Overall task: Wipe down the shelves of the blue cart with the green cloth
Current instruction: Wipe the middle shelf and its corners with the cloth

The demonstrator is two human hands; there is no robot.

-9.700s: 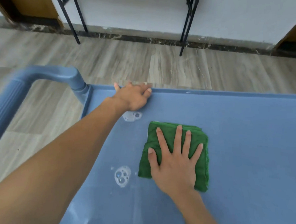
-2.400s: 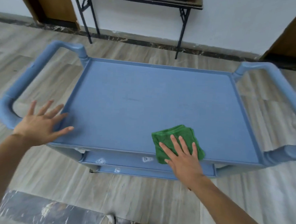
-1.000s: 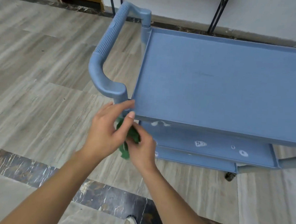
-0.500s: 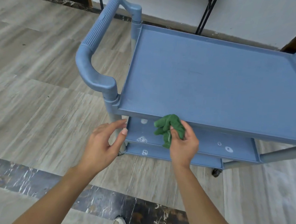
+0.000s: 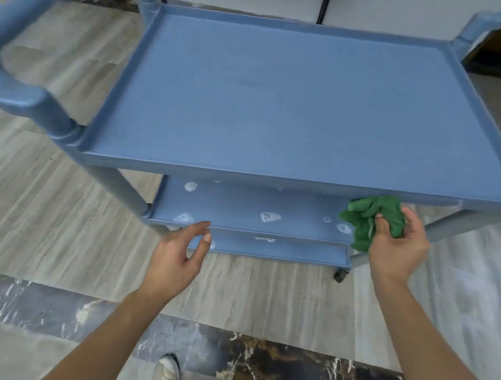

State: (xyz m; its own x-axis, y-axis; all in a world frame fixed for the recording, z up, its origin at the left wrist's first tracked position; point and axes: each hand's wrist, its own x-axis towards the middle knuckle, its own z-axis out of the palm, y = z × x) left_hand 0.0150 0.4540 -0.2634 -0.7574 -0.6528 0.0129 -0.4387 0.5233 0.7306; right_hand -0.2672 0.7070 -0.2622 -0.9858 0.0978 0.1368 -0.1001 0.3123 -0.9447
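Since half a second ago our right hand (image 5: 397, 249) has carried the green cloth (image 5: 372, 216) from the left part of the cart front over to the right end; our left hand (image 5: 176, 258) has dropped slightly and stays empty.

Right grip: fingers curled closed around the cloth, which is bunched into a wad, thumb pressed into it. Cloth sits just under the front edge of the top shelf (image 5: 277, 104), at the right end of the middle shelf (image 5: 242, 207). Can't tell if it touches the shelf surface.

Left grip: open, fingers loosely spread, holding nothing, hovering in front of the middle shelf's front lip, near its left half.

Blue cart (image 5: 33, 100): top shelf bare. Middle shelf carries several white foam blobs (image 5: 269, 217), spread left to right. Bottom shelf (image 5: 284, 249) shows a couple more at its front edge.

No brand, label or readable text anywhere on cart or cloth.

One caster (image 5: 340, 274) visible under the right front post. Our shoes (image 5: 165, 371) at the bottom edge, on the dark marble strip of the floor (image 5: 54, 208).
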